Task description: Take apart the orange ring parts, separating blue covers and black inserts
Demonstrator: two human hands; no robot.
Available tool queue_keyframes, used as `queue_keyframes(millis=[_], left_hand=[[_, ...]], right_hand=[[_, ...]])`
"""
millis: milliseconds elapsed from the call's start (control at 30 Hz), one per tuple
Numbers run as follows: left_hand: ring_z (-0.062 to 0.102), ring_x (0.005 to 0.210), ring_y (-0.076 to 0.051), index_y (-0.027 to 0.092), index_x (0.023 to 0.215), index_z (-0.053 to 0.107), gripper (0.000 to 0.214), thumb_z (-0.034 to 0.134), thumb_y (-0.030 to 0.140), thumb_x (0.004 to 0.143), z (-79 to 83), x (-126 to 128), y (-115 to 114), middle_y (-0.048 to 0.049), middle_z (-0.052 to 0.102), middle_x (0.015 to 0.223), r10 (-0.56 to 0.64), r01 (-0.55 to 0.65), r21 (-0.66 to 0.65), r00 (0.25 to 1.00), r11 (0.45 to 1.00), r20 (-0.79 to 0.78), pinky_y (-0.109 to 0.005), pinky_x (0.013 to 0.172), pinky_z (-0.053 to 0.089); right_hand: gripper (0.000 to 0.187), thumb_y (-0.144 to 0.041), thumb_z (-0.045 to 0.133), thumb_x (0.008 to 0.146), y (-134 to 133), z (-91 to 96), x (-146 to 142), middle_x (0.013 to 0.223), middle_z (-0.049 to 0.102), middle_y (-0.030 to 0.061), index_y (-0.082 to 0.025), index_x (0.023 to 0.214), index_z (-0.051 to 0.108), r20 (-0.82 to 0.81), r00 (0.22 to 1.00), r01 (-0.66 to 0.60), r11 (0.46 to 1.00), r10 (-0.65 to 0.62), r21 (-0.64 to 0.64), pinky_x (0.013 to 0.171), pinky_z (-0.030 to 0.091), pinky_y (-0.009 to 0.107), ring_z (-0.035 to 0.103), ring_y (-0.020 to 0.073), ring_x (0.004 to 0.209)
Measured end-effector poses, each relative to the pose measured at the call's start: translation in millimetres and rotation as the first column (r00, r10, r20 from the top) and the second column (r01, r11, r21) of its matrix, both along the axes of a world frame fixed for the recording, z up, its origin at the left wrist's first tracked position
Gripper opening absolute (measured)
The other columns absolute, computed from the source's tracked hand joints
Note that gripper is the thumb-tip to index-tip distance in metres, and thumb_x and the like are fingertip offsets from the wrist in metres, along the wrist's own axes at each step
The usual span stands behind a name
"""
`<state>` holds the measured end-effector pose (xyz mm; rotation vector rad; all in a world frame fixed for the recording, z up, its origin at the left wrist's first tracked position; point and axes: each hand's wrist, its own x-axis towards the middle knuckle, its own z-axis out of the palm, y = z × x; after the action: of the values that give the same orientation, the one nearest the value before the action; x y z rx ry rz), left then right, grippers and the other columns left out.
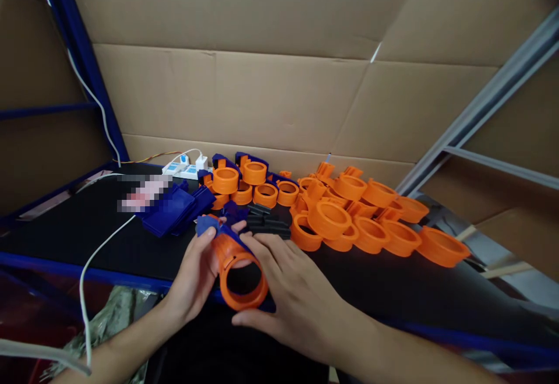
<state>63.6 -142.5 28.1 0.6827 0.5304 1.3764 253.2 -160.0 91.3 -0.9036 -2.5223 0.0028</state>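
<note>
Just above the table's front edge, I hold an orange plastic ring part [244,302] with a blue plastic piece [227,232] fitted along its stem. My left hand [198,273] grips the stem end, the thumb pressing on the blue end. Around the right side of the ring curls my right hand [292,285], its fingers on the blue piece and its thumb below the ring. Behind my hands lie several black strips [268,226], partly hidden by my right fingers. To the left is a stack of flat blue plastic pieces [168,212].
A pile of orange ring parts [364,232] spreads over the right of the black table [105,238]. Orange rings with blue pieces [254,173] stand at the back. A white power strip [187,169] sits by the cardboard wall [262,98]. A white cable [85,279] hangs over the front edge.
</note>
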Motion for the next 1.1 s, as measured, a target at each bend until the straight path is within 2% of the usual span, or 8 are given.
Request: queue_keyframes(millis=[100,167,367,600,733,867,967,1100], left_hand=[[0.069,0.101,-0.028,0.017,0.118,0.060,0.039,0.068,0.036,0.085,-9.1,5,-4,-0.0112,0.070,0.118,0.008,-0.013,-0.115,0.999,0.993,-0.044,-0.041,0.086,0.059],[0.071,0.094,-0.024,0.019,0.114,0.060,0.036,0.072,0.031,0.082,-12.7,9,-7,-0.0077,0.071,0.110,0.019,-0.028,-0.118,0.996,0.993,-0.083,-0.036,0.081,0.060],[0.071,0.082,-0.024,0.021,0.115,0.056,0.038,0.071,0.035,0.083,-9.5,13,-14,-0.0035,0.068,0.092,-0.042,0.025,-0.120,0.989,0.992,-0.141,-0.032,0.060,0.062],[0.073,0.081,-0.030,0.021,0.121,0.051,0.045,0.068,0.040,0.085,-10.7,13,-18,-0.0100,0.068,0.102,-0.124,0.105,-0.148,0.985,0.983,-0.121,-0.034,0.049,0.060],[0.069,0.100,-0.042,0.025,0.134,0.044,0.064,0.071,0.043,0.080,-10.7,8,-28,-0.0156,0.066,0.120,-0.037,0.032,-0.084,0.998,0.996,-0.051,-0.044,0.052,0.063],[0.065,0.109,-0.044,0.027,0.137,0.043,0.063,0.069,0.044,0.082,-6.9,4,-37,-0.0158,0.062,0.128,0.003,-0.007,-0.078,0.998,0.997,-0.056,-0.044,0.056,0.063],[0.069,0.102,-0.038,0.032,0.140,0.041,0.064,0.069,0.041,0.083,-5.7,3,-41,-0.0118,0.064,0.125,0.032,-0.038,-0.078,0.997,0.996,-0.072,-0.040,0.054,0.063],[0.070,0.098,-0.030,0.031,0.138,0.047,0.059,0.069,0.038,0.083,-7.6,2,-38,-0.0074,0.066,0.121,0.049,-0.057,-0.084,0.995,0.995,-0.092,-0.040,0.070,0.064]], right_hand=[[0.051,-0.050,0.058,0.091,10,-11.1,-6,0.122,0.062,0.0105,-0.023,0.133,0.049,-0.043,0.999,0.015,0.999,-0.016,-0.029,0.091,0.054,0.041,0.060,0.0246,0.112],[0.036,-0.035,0.050,0.098,17,-17.3,-10,0.111,0.067,0.0105,-0.020,0.130,0.053,-0.040,0.997,0.063,0.996,-0.060,0.065,0.080,0.056,0.037,0.064,0.0231,0.101],[0.038,-0.012,0.042,0.095,18,-28.1,-9,0.103,0.069,0.0147,-0.009,0.131,0.055,0.190,0.981,-0.034,0.958,-0.022,0.284,0.066,0.054,0.035,0.065,0.0240,0.090],[0.034,-0.016,0.043,0.098,22,-20.5,1,0.092,0.070,0.0124,-0.008,0.126,0.059,0.017,0.999,-0.038,0.990,0.036,0.138,0.066,0.055,0.031,0.067,0.0198,0.080],[0.025,-0.023,0.047,0.099,47,-7.3,12,0.095,0.074,0.0072,-0.018,0.110,0.068,-0.220,0.970,0.119,0.990,-0.100,0.075,0.076,0.056,0.031,0.070,0.0183,0.082],[0.024,-0.032,0.050,0.098,71,-1.1,13,0.108,0.074,0.0045,-0.023,0.105,0.071,-0.127,0.981,0.142,0.989,-0.147,-0.044,0.086,0.054,0.035,0.071,0.0218,0.095],[0.024,-0.035,0.052,0.097,75,-10.8,1,0.099,0.075,0.0025,-0.025,0.114,0.066,-0.110,0.980,0.150,0.982,-0.163,-0.117,0.076,0.053,0.031,0.071,0.0205,0.088],[0.022,-0.032,0.048,0.099,61,-26.0,-14,0.087,0.072,0.0036,-0.020,0.114,0.058,-0.123,0.973,0.178,0.972,-0.197,-0.151,0.063,0.050,0.028,0.069,0.0179,0.074]])
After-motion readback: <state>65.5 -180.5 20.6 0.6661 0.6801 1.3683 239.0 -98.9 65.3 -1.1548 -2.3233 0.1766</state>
